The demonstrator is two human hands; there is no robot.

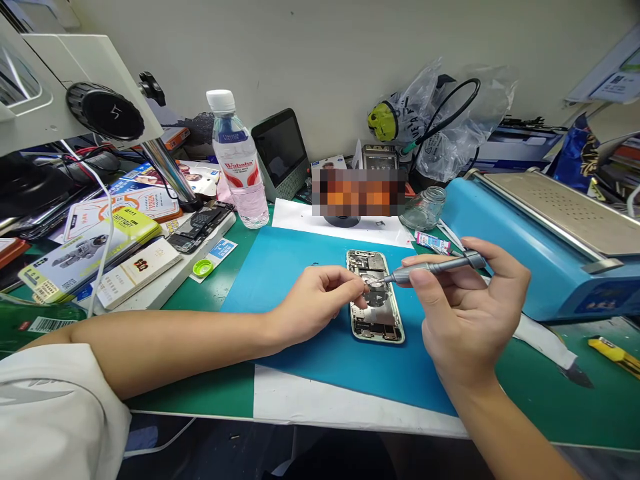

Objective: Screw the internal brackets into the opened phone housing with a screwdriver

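An opened smartphone lies on the blue work mat, its internal boards and parts exposed. My right hand is closed around a grey precision screwdriver, held nearly level, its tip pointing left over the phone's upper half. My left hand reaches in from the left, thumb and fingers pinched together close to the screwdriver's tip, above the phone's left edge. Whatever those fingertips hold, if anything, is too small to make out.
A water bottle stands behind the mat on the left, beside a small screen device. A glass jar and blue machine stand right. A scraper blade and yellow cutter lie right. A microscope overhangs boxes at left.
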